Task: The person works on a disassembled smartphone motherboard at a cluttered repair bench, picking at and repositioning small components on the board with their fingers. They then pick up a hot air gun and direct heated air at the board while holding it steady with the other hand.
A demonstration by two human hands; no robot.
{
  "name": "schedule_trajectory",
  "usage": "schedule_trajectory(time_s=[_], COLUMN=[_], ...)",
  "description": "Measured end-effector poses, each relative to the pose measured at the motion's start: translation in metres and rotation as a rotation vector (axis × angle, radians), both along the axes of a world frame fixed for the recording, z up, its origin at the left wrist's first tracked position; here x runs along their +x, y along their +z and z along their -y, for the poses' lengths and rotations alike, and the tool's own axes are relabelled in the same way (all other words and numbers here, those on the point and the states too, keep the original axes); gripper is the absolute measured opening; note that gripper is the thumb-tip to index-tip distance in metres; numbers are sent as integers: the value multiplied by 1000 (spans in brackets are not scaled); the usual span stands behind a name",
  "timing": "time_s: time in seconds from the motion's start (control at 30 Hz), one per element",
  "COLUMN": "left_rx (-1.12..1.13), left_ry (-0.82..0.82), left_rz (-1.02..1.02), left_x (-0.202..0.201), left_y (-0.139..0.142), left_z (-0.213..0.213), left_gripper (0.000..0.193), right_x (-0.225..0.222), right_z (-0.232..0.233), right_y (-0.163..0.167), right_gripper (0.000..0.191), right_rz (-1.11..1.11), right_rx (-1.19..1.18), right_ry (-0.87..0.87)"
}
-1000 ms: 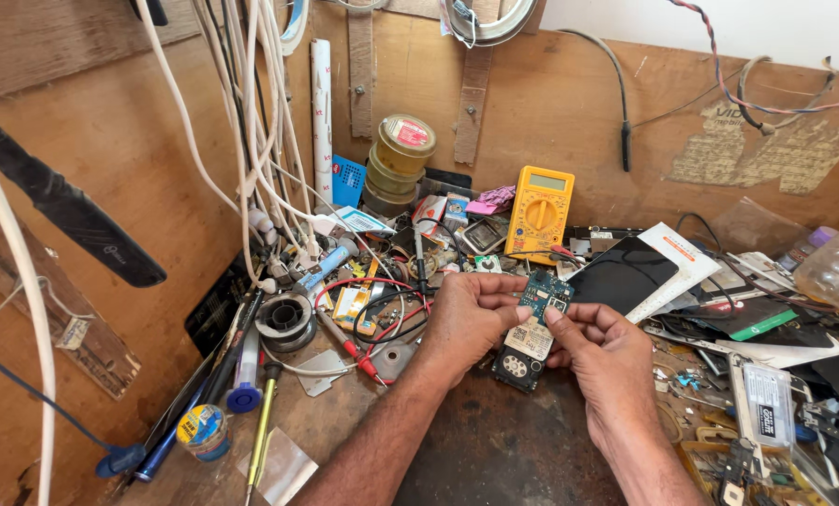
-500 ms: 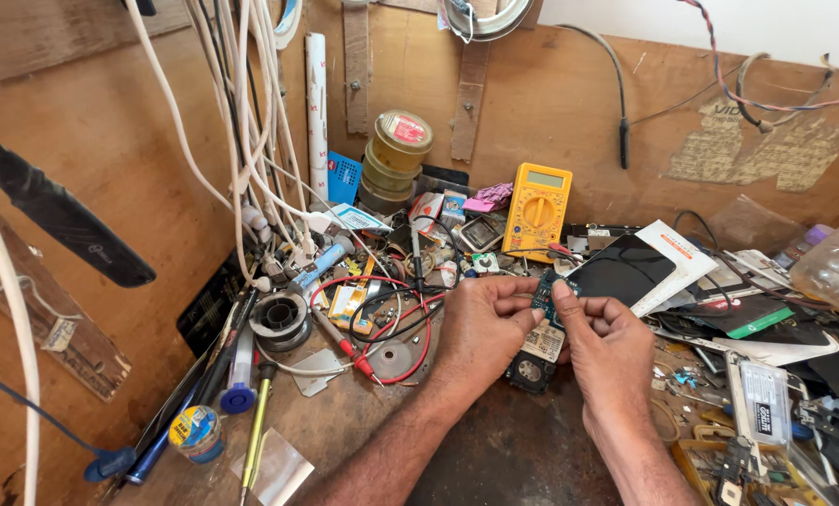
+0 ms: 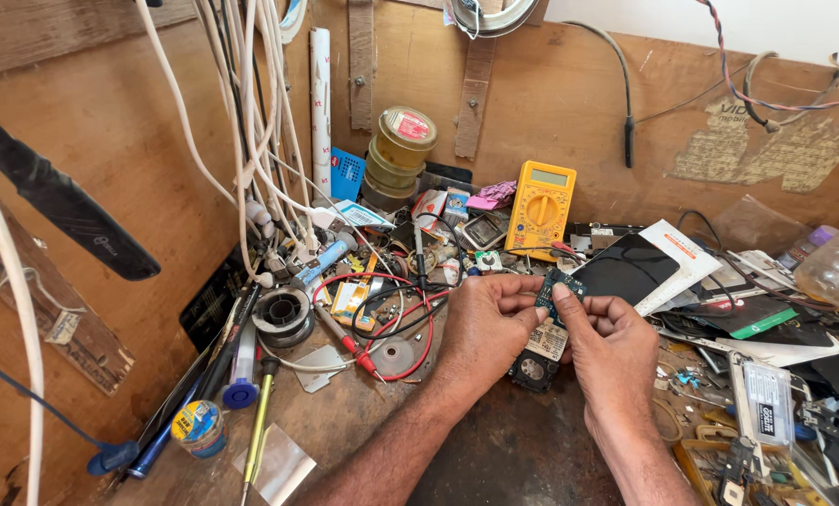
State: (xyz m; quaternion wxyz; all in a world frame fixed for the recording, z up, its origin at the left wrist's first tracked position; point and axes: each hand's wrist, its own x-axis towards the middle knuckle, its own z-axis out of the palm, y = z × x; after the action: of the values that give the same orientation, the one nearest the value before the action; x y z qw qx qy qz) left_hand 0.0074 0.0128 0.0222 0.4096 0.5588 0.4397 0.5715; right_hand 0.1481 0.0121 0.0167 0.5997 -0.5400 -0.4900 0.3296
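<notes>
A small green circuit board (image 3: pixel 558 287) is pinched between the fingertips of both hands, above a cluttered wooden workbench (image 3: pixel 494 459). My left hand (image 3: pixel 488 330) grips its left edge and my right hand (image 3: pixel 608 345) grips its right edge with thumb and forefinger. Directly below the hands lies a small dark module with a round lens and a paper label (image 3: pixel 537 358). Most of the board is hidden by my fingers.
A yellow multimeter (image 3: pixel 540 208) leans at the back, with red and black probe leads (image 3: pixel 382 328) to the left. A black phone (image 3: pixel 625 270), a solder spool (image 3: pixel 282 315), stacked tins (image 3: pixel 396 157), hanging white cables (image 3: pixel 251 122) and tools crowd the bench.
Both hands have lifted the circuit board slightly up and away from the dark module, drawing closer together around it. The view has shifted a little.
</notes>
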Motion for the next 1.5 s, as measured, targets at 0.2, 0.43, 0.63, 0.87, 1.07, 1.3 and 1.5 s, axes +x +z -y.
schedule_trajectory(time_s=[0.2, 0.43, 0.63, 0.87, 1.07, 1.3, 1.5], left_rx=[-13, 18, -13, 13, -81, -66, -35], left_ry=[-25, -78, 26, 305, 288, 193, 243], left_rz=[27, 69, 293, 439, 243, 105, -2], left_x=[0, 0, -29, -55, -43, -30, -29], left_y=[-2, -17, -16, -21, -13, -10, -7], left_z=[-1, -15, -39, -48, -36, -25, -22], left_gripper=[32, 32, 35, 31, 32, 34, 31], right_x=[0, 1, 9, 2, 5, 2, 2], right_z=[1, 3, 4, 13, 17, 17, 17], right_y=[2, 2, 5, 3, 11, 10, 8], right_gripper=[26, 25, 23, 14, 19, 23, 19], right_rz=[15, -23, 84, 677, 966, 1177, 1163], right_rx=[-22, 10, 23, 42, 180, -2, 35], right_ry=[-5, 39, 99, 151, 93, -26, -12])
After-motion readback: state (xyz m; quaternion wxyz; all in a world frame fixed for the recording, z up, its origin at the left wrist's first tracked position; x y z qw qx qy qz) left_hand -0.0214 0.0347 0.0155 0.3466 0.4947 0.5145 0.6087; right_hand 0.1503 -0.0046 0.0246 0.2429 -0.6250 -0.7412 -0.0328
